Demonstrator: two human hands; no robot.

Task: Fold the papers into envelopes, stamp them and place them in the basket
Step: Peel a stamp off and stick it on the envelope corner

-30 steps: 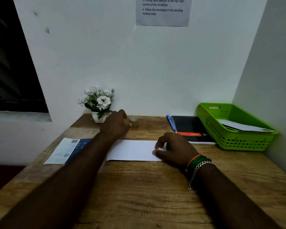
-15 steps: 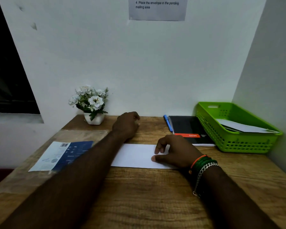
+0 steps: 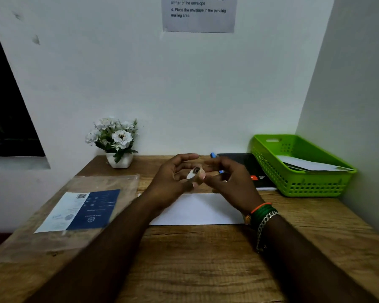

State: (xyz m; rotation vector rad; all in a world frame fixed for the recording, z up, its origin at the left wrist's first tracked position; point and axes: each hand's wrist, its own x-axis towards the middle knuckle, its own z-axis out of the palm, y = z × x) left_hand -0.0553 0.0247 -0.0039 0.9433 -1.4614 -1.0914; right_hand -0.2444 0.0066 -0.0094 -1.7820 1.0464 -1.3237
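Note:
A folded white paper envelope (image 3: 197, 211) lies flat on the wooden desk (image 3: 206, 270) in front of me. Above its far edge, both hands meet around a small roll of stamps (image 3: 196, 172). My left hand (image 3: 173, 182) holds the roll between thumb and fingers. My right hand (image 3: 230, 182) pinches its loose white end. The green basket (image 3: 315, 184) stands at the back right with white envelopes (image 3: 311, 166) inside.
A white flower pot (image 3: 119, 159) stands at the back left by the wall. A clear packet with a blue and white label (image 3: 83, 209) lies on the left. A black notebook (image 3: 256, 171) and a blue pen (image 3: 212, 155) lie beside the basket.
My left hand brought the small roll from the back of the desk to the middle. My right hand lifted off the envelope and joined it at the roll.

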